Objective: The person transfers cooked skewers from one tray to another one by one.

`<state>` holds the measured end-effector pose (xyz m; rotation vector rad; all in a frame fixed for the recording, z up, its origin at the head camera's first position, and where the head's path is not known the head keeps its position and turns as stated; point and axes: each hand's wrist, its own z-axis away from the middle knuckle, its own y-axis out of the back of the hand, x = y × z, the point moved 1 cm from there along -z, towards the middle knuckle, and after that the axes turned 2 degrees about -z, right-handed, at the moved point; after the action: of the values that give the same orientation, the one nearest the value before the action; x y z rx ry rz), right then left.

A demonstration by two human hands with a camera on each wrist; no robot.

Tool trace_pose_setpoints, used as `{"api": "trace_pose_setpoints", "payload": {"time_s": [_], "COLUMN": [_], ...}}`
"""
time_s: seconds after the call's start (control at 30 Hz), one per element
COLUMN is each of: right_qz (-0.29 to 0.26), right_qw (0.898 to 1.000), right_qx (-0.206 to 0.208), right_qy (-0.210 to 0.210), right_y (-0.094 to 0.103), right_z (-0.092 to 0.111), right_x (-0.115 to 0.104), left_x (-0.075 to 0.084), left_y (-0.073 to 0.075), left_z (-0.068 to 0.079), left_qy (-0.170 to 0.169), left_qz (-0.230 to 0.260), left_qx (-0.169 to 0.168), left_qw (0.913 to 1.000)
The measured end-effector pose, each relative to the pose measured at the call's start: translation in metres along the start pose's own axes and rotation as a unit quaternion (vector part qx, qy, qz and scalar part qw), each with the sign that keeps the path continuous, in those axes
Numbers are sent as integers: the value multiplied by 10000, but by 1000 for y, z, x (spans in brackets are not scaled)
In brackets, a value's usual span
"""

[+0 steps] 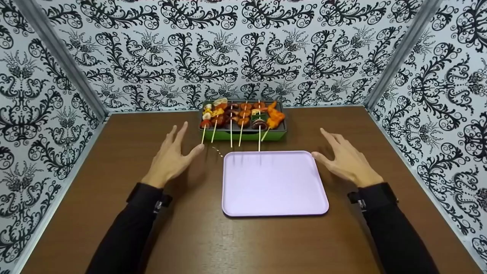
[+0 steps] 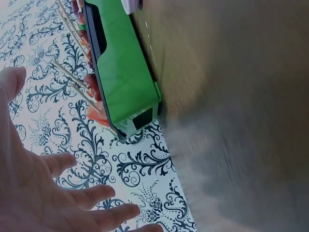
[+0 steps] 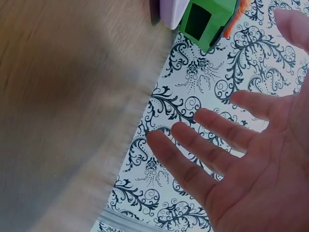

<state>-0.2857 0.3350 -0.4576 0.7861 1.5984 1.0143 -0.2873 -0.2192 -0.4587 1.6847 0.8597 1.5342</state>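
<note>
Both hands are held over the table with fingers spread and nothing in them. My left hand [image 1: 170, 156] is to the left of a lilac tray [image 1: 274, 186], its thumb near the stick of the leftmost skewer [image 1: 203, 135]. To the tray's right is my right hand [image 1: 343, 158], its thumb close to the far right corner. Behind the tray stands a green grill box [image 1: 243, 136] with a dark top. Several food skewers [image 1: 244, 121] lie across it, sticks pointing toward me. In the left wrist view the green box [image 2: 125, 67] is beyond the fingers.
The brown wooden table [image 1: 182, 236] is bounded by patterned walls [image 1: 236, 49] at the back and both sides. Metal strips [image 1: 403, 53] run along the corners. Small pale marks [image 1: 217, 152] show on the table between the left thumb and the tray.
</note>
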Motion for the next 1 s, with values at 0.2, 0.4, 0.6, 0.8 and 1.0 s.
{"api": "trace_pose_setpoints", "payload": {"time_s": [0.2,0.4,0.6,0.8,1.0], "right_qz": [-42,-82,-139,-208,-280], "right_qw": [10000,9999,9995,9991,9988], "right_qx": [-7,-151,-272,-378,-390], "right_qy": [20,-11,-2,52,84], "right_y": [-1,-3,-4,-7,-9], "right_z": [4,6,7,7,8], "right_x": [-1,-3,-5,-9,-12], "left_x": [6,7,6,7,10], "left_y": [-3,-6,-12,-17,-20], "left_z": [-2,-7,-14,-21,-25], "left_qy": [14,-36,-180,-231,-273], "left_qz": [185,279,491,656,804], "left_qx": [-34,19,169,254,363], "left_qw": [9998,9996,9985,9973,9957]}}
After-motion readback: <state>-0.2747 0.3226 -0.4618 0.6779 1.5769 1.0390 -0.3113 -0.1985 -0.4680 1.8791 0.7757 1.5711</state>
